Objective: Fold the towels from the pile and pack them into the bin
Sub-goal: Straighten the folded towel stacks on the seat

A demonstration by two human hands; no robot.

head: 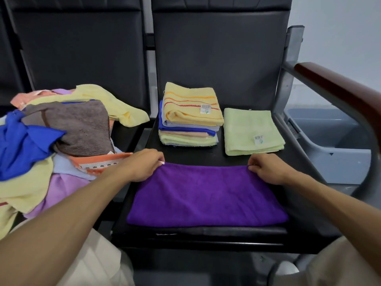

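The left hand (142,168) and right hand (268,169) are pinching far corners of purple towel (206,195); uneven pulling likely risking skewed fold.

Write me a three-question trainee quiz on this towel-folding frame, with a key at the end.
1. True or false: the purple towel lies flat on the seat, with the left hand and the right hand each pinching one of its far corners.
2. What lies just to the right of the folded stack? A) a single folded pale green towel; B) a rolled red towel; C) a wicker basket.
3. Fill the gap: the grey bin stands to the ___ of the seat, beyond the armrest.

Key: 1 true; 2 A; 3 right.
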